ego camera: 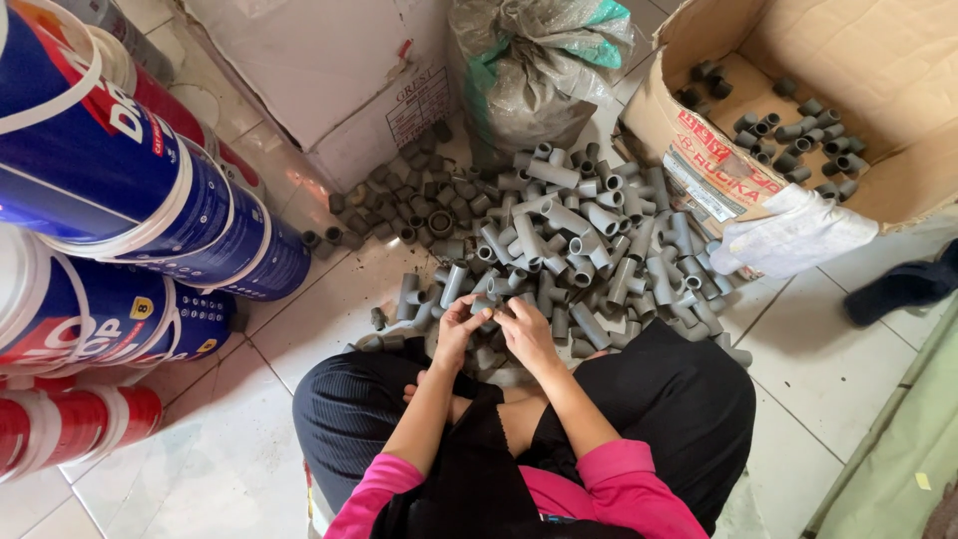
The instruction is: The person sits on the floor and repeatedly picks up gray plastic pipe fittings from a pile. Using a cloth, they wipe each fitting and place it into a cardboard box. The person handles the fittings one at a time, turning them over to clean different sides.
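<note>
Floor room: I sit cross-legged on the white tiled floor (818, 389); bare tile lies open to my left and right, and the way ahead is filled by the heap of grey pipe fittings (569, 240).
Left edge: stacked blue and white pails (120, 170) lie on their sides along my left, with red pails (70, 424) below them, closing that side.
Far edge: a white carton (329, 70) and a grey plastic sack (534, 70) stand just behind the heap.
Right edge: an open cardboard box (848, 90) lies tipped toward the heap, with more grey fittings (788, 130) loose inside it; a white glove (788, 235) hangs over its torn lip.
Left hand: my left hand (457, 329) is closed with its fingers pinched on a small grey fitting (487, 304) at the near edge of the heap.
Right hand: my right hand (527, 334) is curled, its fingertips meeting the same small grey fitting from the other side.
Where the fitting lies: between both sets of fingertips, just above my knees, touching or nearly touching the nearest pieces of the heap; I cannot tell which.
Hands to each other: close together, thumbs almost meeting.
Legs: my black trousers (679, 399) frame the hands on both sides.
</note>
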